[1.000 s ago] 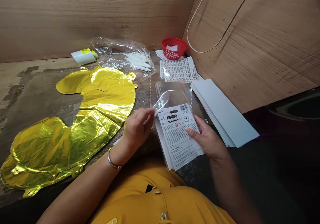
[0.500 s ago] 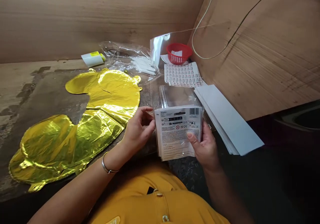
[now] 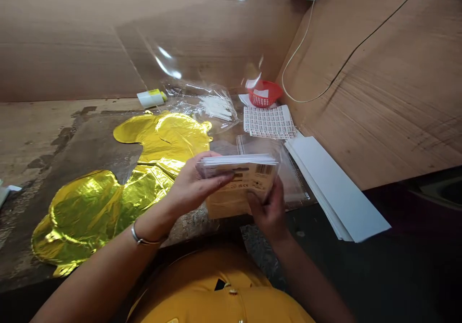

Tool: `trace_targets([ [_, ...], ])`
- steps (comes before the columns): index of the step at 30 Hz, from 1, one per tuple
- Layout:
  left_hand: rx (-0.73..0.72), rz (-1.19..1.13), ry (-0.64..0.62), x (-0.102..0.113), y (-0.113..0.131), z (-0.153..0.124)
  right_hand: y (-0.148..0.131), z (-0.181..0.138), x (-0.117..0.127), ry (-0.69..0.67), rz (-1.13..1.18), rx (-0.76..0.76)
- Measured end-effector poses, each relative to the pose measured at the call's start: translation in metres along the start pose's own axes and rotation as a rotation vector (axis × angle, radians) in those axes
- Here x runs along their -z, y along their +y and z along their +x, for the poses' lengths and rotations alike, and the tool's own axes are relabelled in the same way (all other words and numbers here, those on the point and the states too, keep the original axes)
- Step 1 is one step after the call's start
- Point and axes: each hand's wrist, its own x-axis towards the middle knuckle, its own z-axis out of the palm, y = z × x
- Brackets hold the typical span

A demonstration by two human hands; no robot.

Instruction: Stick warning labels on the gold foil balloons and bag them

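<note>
Both my hands hold a stack of printed white cards (image 3: 249, 169) upright just above the table's front edge. My left hand (image 3: 191, 183) grips the stack's left end, thumb over the top and fingers across the printed face. My right hand (image 3: 269, 207) clasps its right lower corner from below. A large clear plastic sleeve (image 3: 202, 53) rises from the stack toward the back wall, catching glare. A gold foil balloon (image 3: 137, 174) lies flat to the left of my left hand.
A pile of clear sleeves (image 3: 288, 178) lies behind the cards. White paper strips (image 3: 332, 188) lie at the right, a label sheet (image 3: 269, 121) and a red basket (image 3: 266, 94) behind. A bag of white sticks (image 3: 212, 104) and a yellow-white tube (image 3: 151, 98) sit near the wall.
The card stack has tipped from flat and face-up to nearly edge-on. The clear sleeve has swung up high toward the wall. My view has shifted, so everything sits further right and lower.
</note>
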Motion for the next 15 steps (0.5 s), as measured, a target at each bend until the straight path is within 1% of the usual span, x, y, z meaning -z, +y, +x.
trace_targets([
  [2, -0.079, 0.138, -0.032, 0.013, 0.007, -0.002, -0.001, 0.009, -0.005, -0.116, -0.025, 0.0],
  [4, -0.094, 0.197, -0.037, 0.024, 0.009, -0.004, -0.007, 0.019, -0.001, -0.219, -0.081, -0.026],
  [5, -0.087, 0.203, -0.032, 0.028, 0.009, -0.005, -0.012, 0.023, 0.004, -0.231, -0.088, -0.035],
  [7, -0.058, 0.211, -0.052, 0.032, 0.006, -0.006, -0.024, 0.033, 0.013, -0.196, -0.014, -0.034],
  [9, -0.033, 0.224, -0.11, 0.032, -0.001, -0.006, -0.032, 0.041, 0.019, -0.192, 0.133, -0.041],
  [11, 0.002, 0.216, -0.174, 0.031, -0.012, -0.008, -0.031, 0.043, 0.018, -0.266, 0.224, -0.085],
  [13, 0.045, 0.194, -0.23, 0.032, -0.026, -0.015, -0.022, 0.038, 0.012, -0.329, 0.197, -0.149],
  [15, 0.065, 0.214, -0.266, 0.034, -0.037, -0.023, -0.009, 0.027, 0.005, -0.356, 0.12, -0.198],
])
